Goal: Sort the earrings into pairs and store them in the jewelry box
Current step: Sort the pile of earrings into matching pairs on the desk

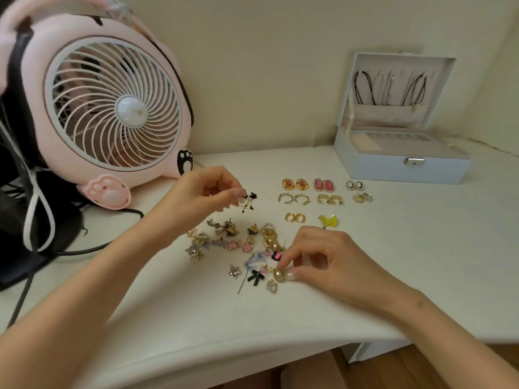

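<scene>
Your left hand (209, 192) pinches a dark dangling earring (247, 202) above the table, likely awaiting its match. Your right hand (317, 259) closes on a gold pearl earring (280, 275) in the unsorted pile (238, 242); the jewelry box (398, 164) stands open behind the paired rows.

We see a white table (365, 290) bearing a pink fan (112, 108) (upper left), an open jewelry box (404, 167) upper right, paired earrings (323, 197) and a loose earring heap (238, 248) at centre.
</scene>
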Demonstrator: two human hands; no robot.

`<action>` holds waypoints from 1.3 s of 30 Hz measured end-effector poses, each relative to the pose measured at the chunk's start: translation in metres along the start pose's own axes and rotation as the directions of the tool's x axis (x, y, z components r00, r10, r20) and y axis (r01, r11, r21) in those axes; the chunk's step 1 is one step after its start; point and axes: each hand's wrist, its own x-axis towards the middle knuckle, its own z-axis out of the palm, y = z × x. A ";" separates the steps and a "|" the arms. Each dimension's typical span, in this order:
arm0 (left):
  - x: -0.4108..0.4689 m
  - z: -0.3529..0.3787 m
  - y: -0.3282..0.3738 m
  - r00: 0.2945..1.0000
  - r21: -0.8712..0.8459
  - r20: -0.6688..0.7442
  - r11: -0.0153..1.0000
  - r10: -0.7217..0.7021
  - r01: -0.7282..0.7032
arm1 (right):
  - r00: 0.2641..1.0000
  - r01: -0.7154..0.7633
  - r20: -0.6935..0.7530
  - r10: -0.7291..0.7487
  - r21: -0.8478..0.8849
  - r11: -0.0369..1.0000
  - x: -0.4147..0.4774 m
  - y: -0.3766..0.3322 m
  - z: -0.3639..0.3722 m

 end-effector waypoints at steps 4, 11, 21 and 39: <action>-0.002 -0.005 -0.007 0.998 -0.139 -0.031 0.989 -0.059 0.054 | 1.000 0.015 0.015 -0.015 0.033 0.999 0.001 0.000 -0.006; -0.001 -0.007 -0.009 0.996 -0.214 -0.053 0.975 -0.076 0.063 | 0.985 -0.077 -0.156 0.070 -0.037 0.996 0.030 0.003 -0.023; -0.002 -0.010 -0.004 0.994 -0.354 -0.080 0.934 -0.075 0.042 | 0.984 -0.161 -0.068 0.163 0.040 0.986 0.036 0.005 -0.016; 0.001 -0.020 -0.013 0.958 -0.269 -0.219 0.955 -0.187 0.126 | 0.995 -0.026 -0.100 0.020 -0.057 0.998 0.042 -0.008 -0.012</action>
